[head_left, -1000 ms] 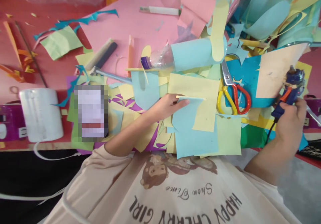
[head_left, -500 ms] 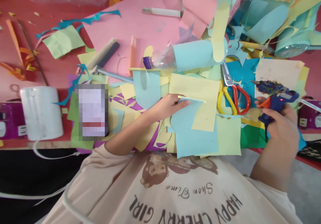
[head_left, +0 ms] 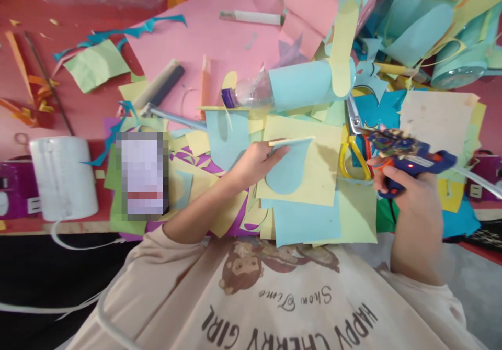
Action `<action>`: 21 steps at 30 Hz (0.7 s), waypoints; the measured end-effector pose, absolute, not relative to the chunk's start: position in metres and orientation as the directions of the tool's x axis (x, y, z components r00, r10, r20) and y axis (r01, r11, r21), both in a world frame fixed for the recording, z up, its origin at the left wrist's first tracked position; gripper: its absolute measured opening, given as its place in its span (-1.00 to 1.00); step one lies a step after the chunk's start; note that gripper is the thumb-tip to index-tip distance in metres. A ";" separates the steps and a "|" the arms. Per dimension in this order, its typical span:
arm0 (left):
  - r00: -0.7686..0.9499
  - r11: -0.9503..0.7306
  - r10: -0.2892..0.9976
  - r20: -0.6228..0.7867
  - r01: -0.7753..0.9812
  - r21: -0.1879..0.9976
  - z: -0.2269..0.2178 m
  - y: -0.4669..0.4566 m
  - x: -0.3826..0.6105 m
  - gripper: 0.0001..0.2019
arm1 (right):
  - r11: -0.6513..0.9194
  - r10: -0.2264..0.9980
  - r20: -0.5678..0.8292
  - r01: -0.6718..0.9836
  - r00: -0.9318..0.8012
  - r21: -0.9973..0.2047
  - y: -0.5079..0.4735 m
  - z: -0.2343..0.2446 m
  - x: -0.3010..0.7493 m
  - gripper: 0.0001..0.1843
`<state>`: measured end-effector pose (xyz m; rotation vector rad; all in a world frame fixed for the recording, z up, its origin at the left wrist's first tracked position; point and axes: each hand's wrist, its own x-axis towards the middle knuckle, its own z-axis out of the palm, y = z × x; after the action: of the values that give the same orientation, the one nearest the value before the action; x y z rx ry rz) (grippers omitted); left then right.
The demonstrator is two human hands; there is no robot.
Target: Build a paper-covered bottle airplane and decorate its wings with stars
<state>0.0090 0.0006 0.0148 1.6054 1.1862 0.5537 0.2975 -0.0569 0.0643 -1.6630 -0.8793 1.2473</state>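
Note:
My left hand pinches the upper edge of a light-blue paper piece with a pale yellow folded strip along its top. Beneath it lies a pale yellow sheet, partly over a larger blue sheet. My right hand is wrapped round a dark blue glue gun, whose red light is lit and whose nozzle end points left. A glue stick sticks out of its back. Scissors with yellow and red handles lie just left of the gun, partly hidden behind it.
Above the sheets lies a plastic bottle wrapped in blue paper. A phone with a blurred screen and a white corded device are at the left. Paper scraps, a marker and a hammer-like tool lie around.
My right hand has carried the glue gun left, over the scissors' red handle. My left hand has lifted the blue piece slightly up and left, showing its rounded lower end over the yellow sheet.

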 end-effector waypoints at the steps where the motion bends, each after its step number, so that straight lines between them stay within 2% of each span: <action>1: 0.410 -0.023 0.898 -0.160 0.407 0.913 0.015 0.001 0.009 -0.67 | -0.375 0.907 -0.365 0.008 0.209 -0.927 -0.054 0.064 0.289 -0.90; 5: 0.406 -0.178 0.914 -0.001 0.404 0.897 0.011 0.001 0.008 -0.61 | -0.410 0.912 -0.410 -0.042 -0.013 -0.911 -0.035 0.062 0.263 -0.87; 9: 0.401 -0.377 0.896 0.189 0.464 0.802 0.004 0.004 0.004 -0.61 | -0.428 0.895 -0.421 -0.023 -0.147 -0.903 -0.014 0.056 0.249 -0.87; 15: 0.399 -0.404 0.898 0.185 0.582 0.706 -0.004 0.011 -0.003 -0.63 | -0.407 0.863 -0.412 0.082 -0.292 -0.910 -0.002 0.035 0.240 -0.80; 21: 0.464 -0.429 0.875 0.136 0.616 0.660 -0.010 0.012 -0.003 -0.53 | -0.445 0.839 -0.491 0.224 -0.233 -0.867 -0.013 0.029 0.233 -0.72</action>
<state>-0.0034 0.0123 -0.0104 2.1837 1.2371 0.6404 0.2328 -0.0128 0.0287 -1.5549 -1.2753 1.7246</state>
